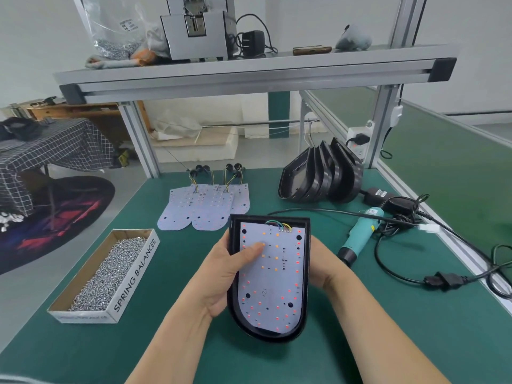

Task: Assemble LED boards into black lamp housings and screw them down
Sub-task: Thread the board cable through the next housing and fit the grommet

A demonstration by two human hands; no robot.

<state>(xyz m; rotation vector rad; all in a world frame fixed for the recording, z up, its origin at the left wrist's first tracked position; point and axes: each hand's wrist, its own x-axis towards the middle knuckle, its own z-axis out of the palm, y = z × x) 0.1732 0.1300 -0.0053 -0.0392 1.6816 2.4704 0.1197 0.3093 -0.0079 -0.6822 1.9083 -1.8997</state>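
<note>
Over the green surface (pixel 388 342), both hands hold one black housing (pixel 304 306), its rounded end nearest the person. A white LED board (pixel 273 281) lies inside it, with coloured wires (pixel 279 225) at its far, straight end. The left hand (pixel 230 275) grasps the housing's left wall, its thumb (pixel 253 252) pressed flat on the board's upper left part. The right hand (pixel 322 266) grasps the right wall from behind, and its fingers are hidden under the housing. Spare boards (pixel 202 209) lie overlapped just beyond, their wired ends pointing away. To their right a stack of housings (pixel 321 176) stands on edge. A teal screwdriver (pixel 360 236) lies to the right of the held housing among black cables (pixel 443 280). On the left, an open box (pixel 133 275) holds screws (pixel 110 270).
</note>
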